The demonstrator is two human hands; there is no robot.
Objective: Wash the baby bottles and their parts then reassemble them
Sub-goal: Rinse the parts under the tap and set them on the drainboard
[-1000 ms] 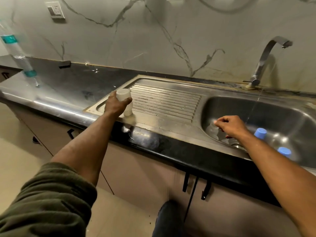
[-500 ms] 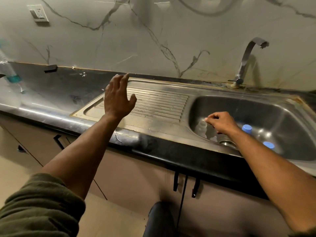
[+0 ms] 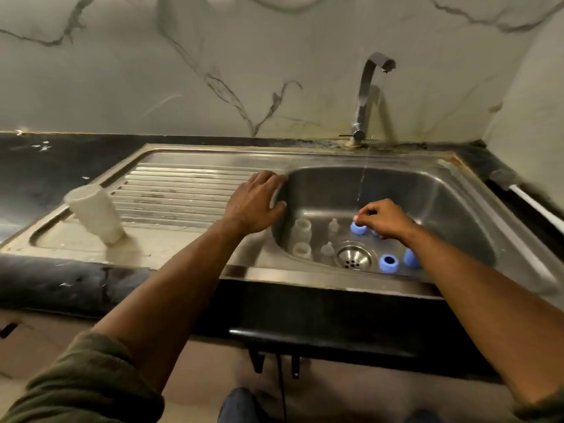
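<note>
sink basin (image 3: pixel 442 209) holds clear bottles (image 3: pixel 301 227), teats (image 3: pixel 333 225), blue rings (image 3: pixel 388 263).

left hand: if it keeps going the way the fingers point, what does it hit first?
Probably nothing solid at first: the left hand points right, out over the sink basin. Next in line seems to be the thin water stream, then the far wall; depth is unclear.

head view, close, looking down at sink (image 3: pixel 451 190)
</note>
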